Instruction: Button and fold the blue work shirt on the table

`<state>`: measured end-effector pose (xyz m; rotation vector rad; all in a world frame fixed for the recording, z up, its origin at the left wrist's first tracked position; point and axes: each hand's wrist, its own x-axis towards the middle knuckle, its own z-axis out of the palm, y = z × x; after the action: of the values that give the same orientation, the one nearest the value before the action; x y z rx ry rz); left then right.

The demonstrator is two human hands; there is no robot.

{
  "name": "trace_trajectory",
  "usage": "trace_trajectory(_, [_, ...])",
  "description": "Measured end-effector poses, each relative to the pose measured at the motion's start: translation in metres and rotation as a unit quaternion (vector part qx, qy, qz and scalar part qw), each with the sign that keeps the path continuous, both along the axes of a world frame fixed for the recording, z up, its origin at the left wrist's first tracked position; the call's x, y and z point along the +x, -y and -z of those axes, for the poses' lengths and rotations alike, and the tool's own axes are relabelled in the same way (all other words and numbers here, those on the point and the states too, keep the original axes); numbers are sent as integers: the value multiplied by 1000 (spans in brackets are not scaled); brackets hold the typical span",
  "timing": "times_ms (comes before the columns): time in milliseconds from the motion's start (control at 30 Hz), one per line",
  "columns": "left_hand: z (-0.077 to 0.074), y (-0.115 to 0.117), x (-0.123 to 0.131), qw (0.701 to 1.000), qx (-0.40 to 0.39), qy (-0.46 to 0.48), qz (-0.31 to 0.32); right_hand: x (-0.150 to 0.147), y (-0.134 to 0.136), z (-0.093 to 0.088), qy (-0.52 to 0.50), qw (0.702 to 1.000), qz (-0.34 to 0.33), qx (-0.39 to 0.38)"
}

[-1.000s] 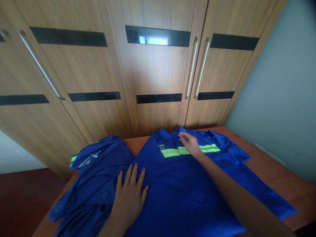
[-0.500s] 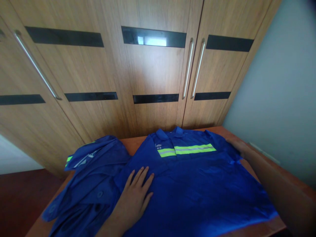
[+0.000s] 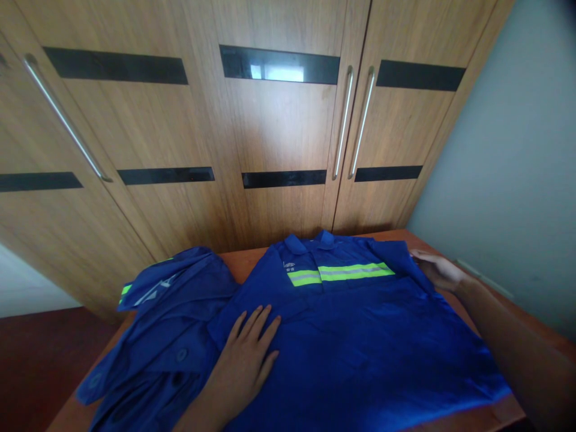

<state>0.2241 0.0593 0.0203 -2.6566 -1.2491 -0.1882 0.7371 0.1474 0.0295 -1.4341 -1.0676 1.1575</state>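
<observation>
A blue work shirt (image 3: 360, 336) with a yellow-green reflective band (image 3: 342, 273) lies spread face up on a reddish-brown table (image 3: 454, 300), collar toward the wardrobe. My left hand (image 3: 249, 354) rests flat on the shirt's left side, fingers stretched out and slightly apart. My right hand (image 3: 438, 270) is at the shirt's right shoulder edge. Its fingers are together and closed on the fabric there.
A second blue garment (image 3: 157, 336) with reflective trim lies crumpled on the table's left end, hanging over the edge. Wooden wardrobe doors (image 3: 279, 132) with long metal handles stand right behind the table. A grey wall (image 3: 517, 180) runs along the right.
My right hand left the collar and moved out to the shirt's right shoulder edge, then closed on the fabric. My left hand shifted slightly right and stays flat.
</observation>
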Motion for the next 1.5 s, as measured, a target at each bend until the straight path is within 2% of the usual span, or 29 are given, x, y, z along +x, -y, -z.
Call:
trace_trajectory(100, [1, 0, 0, 1000, 1, -2, -1, -4, -3, -14, 43, 998, -51, -11])
trace_trajectory(167, [2, 0, 0, 1000, 6, 5, 0, -13, -2, -21, 138, 985, -100, 0])
trace_trajectory(233, [3, 0, 0, 1000, 9, 15, 2, -22, 0, -23, 244, 958, -144, 44])
trace_trajectory(333, [4, -1, -1, 1000, 11, 25, 7, -32, 4, -16, 335, 921, -158, 122])
trace_trajectory(433, [5, -2, -1, 1000, 12, 22, 7, -38, 9, -1, 401, 895, -150, 122])
trace_trajectory(500, [5, -2, -2, 1000, 11, 17, 5, -44, 13, 9, 472, 862, -154, 97])
trace_trajectory(633, [4, -2, -1, 1000, 11, 5, 4, -65, 26, 21, 634, 750, -155, 107])
trace_trajectory(700, [4, -1, -1, 1000, 13, 5, 4, -76, 32, 23, 680, 705, -157, 124])
trace_trajectory(833, [4, -2, -3, 1000, 12, 15, 7, -83, 40, 25, 715, 667, -142, 154])
trace_trajectory(1000, [7, -3, -3, 1000, 13, 16, 7, -64, 42, 42, 711, 665, -130, 191])
trace_trajectory(1200, [6, -4, -2, 1000, 10, 12, 6, -40, 48, 68, 653, 720, -113, 205])
trace_trajectory(1500, [4, 0, -4, 1000, 2, 20, 6, -23, 62, 60, 609, 757, -171, 162])
